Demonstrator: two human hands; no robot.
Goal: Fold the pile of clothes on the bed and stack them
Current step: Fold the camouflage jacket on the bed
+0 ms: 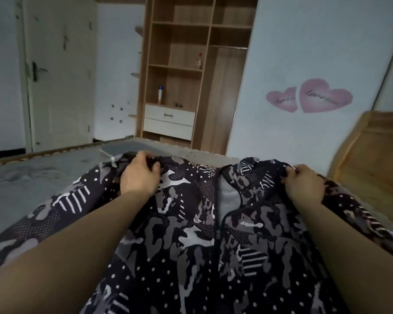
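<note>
Jacket [191, 234] looks soft and floppy, so we'd hold its shoulders. Our left hand [138, 175] and right hand [304, 184] clutch them.

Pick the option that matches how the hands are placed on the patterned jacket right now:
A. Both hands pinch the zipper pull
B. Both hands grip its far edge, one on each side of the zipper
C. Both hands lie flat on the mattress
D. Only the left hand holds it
B: the left hand and the right hand each grip the far edge of the jacket, with the zipper running between them.
</note>
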